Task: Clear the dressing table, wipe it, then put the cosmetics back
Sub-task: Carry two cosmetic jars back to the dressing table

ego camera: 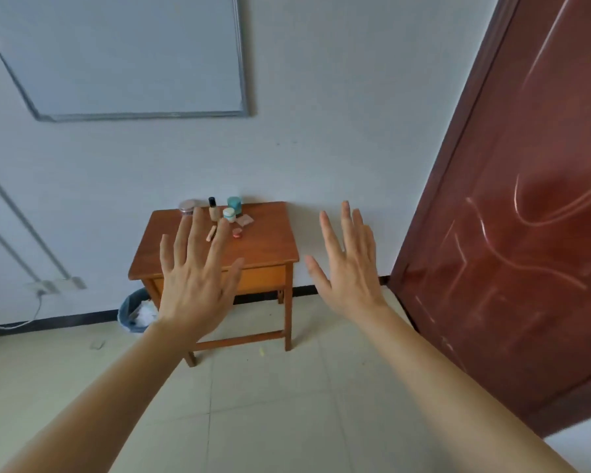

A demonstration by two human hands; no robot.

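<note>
Both bare forearms reach up from the bottom edge, and the 2 hands are spread in the air with their backs to the camera, holding nothing. On the left hand [195,278] the fingers are straight and fanned; in the view it overlaps the left part of the table, and its fingertips cover part of the cosmetics. On the right hand [348,268] the fingers are just as flat and splayed. It shows to the right of the table, against the wall, touching nothing.

Well beyond the hands, the dressing table [263,247] stands against the white wall, small and wooden with an orange-brown top. 7 cosmetics cluster at the back left of that top:
- a round compact [189,206] at the back edge, partly hidden by a left finger
- an upright foundation bottle [213,210] with a black cap, just beside it
- a teal jar [234,204] near the wall
- a small white jar [229,215] just in front of the teal one
- a pale pink packet [244,220] lying flat to its right
- a coral pot [237,232] nearer the front
- a peach stick [211,233] lying on its side, seen between 2 left fingers

A drawer [263,278] sits under the top.

On the tiled floor [270,404], a blue waste bin [133,312] with white paper in it stands by the table's left legs. A wall socket [55,286] with a white cable is further left, and a whiteboard [133,56] hangs above. A reddish-brown door [526,233] fills the right side.
</note>
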